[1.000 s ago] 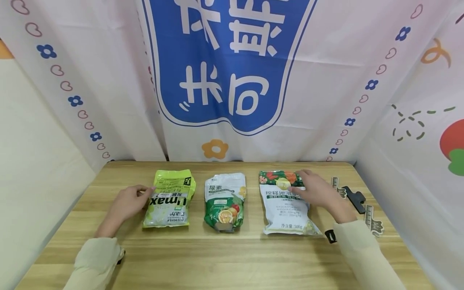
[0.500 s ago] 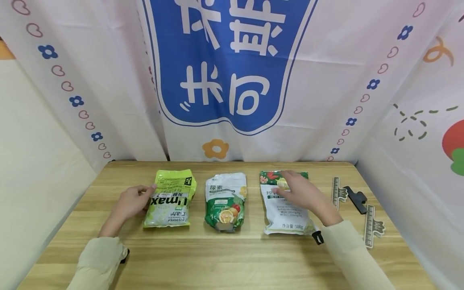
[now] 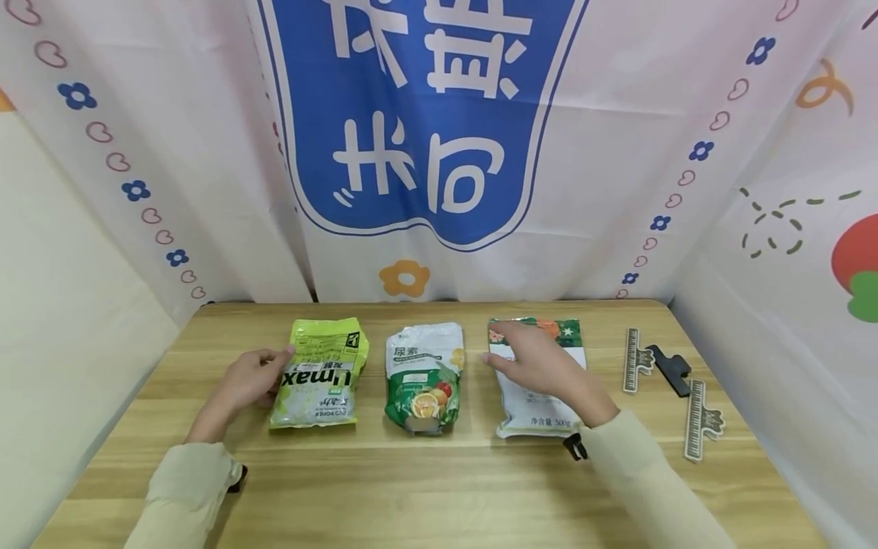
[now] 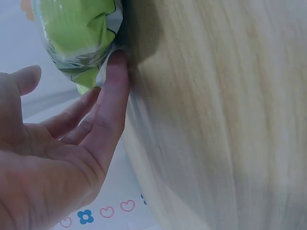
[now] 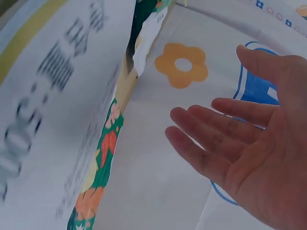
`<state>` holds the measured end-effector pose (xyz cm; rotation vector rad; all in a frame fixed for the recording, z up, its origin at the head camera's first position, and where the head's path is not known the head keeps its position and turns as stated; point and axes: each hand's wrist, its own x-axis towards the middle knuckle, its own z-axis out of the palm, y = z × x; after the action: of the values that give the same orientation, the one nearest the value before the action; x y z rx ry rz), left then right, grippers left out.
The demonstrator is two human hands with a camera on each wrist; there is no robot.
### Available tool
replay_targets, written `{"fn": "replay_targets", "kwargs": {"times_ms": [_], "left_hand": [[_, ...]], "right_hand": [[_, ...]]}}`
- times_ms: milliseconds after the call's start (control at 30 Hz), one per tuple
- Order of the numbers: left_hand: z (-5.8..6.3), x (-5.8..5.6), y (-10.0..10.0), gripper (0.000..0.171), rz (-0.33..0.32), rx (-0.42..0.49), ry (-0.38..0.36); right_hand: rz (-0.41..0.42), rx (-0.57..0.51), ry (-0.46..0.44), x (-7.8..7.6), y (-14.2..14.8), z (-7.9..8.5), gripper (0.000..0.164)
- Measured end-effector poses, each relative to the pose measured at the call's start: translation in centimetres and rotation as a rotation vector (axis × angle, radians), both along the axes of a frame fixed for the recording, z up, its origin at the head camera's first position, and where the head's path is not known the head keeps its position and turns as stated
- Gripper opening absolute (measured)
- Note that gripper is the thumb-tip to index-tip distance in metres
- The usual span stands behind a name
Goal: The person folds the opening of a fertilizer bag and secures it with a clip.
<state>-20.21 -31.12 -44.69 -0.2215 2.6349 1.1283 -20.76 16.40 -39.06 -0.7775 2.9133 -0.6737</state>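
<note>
Three printed plastic bags lie in a row on the wooden table. At the left edge of the lime-green bag (image 3: 321, 385) is my left hand (image 3: 250, 380). In the left wrist view its fingertips (image 4: 116, 60) meet the bag's lower edge, while the thumb stands apart. The white bag with a green lower half (image 3: 425, 374) sits in the middle, with neither hand on it. My right hand (image 3: 538, 370) is over the right bag (image 3: 533, 422), white with a green floral top band. The right wrist view shows its fingers (image 5: 206, 127) spread and apart from that bag.
Right of the bags lie a silvery clip (image 3: 631, 362), a black clip (image 3: 671, 368) and another silvery clip (image 3: 696, 421) on the table (image 3: 411, 496). A white printed cloth (image 3: 604, 229) hangs behind the table's back edge, with more cloth at both sides.
My right hand has moved left across the right bag, uncovering the right end of its floral band and the clips. The left hand stays at the lime-green bag. The view has shifted slightly.
</note>
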Motion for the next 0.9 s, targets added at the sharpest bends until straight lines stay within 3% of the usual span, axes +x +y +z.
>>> {"fn": "replay_targets", "kwargs": {"times_ms": [267, 533, 667, 900], "left_hand": [[0.0, 0.1, 0.1, 0.088, 0.006, -0.033, 0.015], [-0.1, 0.1, 0.0, 0.087, 0.002, -0.018, 0.010], [-0.1, 0.0, -0.1, 0.089, 0.000, -0.013, 0.004], [-0.4, -0.1, -0.2, 0.092, -0.010, -0.017, 0.002]], "right_hand": [[0.012, -0.178, -0.114, 0.2, -2.7, 0.5, 0.056], [0.039, -0.360, -0.119, 0.7, -5.1, 0.3, 0.065], [0.045, -0.407, -0.143, 0.8, -6.4, 0.1, 0.068], [0.022, -0.423, -0.168, 1.0, -8.6, -0.5, 0.057]]}}
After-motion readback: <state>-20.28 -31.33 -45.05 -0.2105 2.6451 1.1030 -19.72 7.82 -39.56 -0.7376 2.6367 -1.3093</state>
